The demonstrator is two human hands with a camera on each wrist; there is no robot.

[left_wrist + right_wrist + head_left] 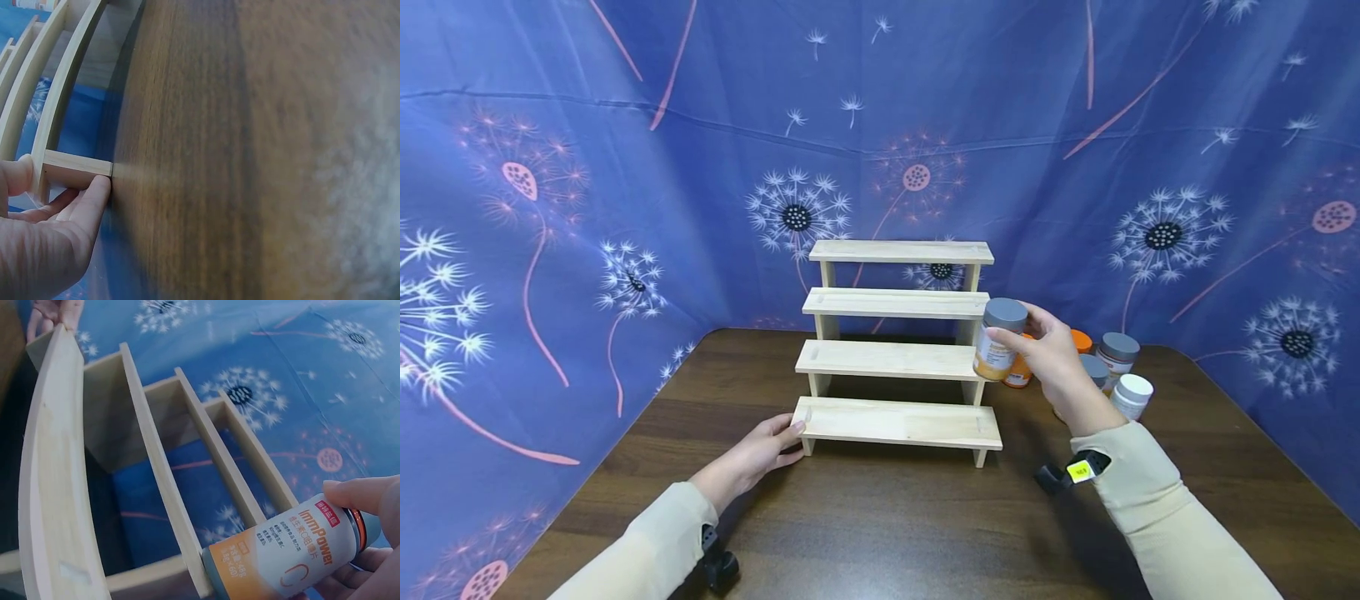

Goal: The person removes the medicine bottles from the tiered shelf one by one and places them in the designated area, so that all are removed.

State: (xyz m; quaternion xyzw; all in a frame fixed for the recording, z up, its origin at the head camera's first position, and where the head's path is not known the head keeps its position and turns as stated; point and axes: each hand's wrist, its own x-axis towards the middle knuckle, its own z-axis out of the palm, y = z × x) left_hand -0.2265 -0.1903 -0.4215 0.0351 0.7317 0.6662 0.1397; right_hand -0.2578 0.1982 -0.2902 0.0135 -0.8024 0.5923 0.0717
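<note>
A four-step display stand [895, 419] of pale wood stands in the middle of the table, its steps bare. My left hand [758, 454] grips the left end of the lowest step, thumb on the board and fingers at the short leg [78, 167] under it. With my right hand [1051, 354] I hold a vitamin bottle [995, 354] by its upper part, near the stand's right side. It has a grey lid and a white and orange label reading "ImmPower" in the right wrist view. The bottle is tilted, its base overlapping the step edges there.
Several more bottles stand behind and beside my right hand: one with a white lid [1132, 395], one with a grey lid [1117, 348], and an orange one [1018, 372] partly hidden. A blue dandelion-print cloth [880, 108] hangs behind the brown wooden table [865, 525].
</note>
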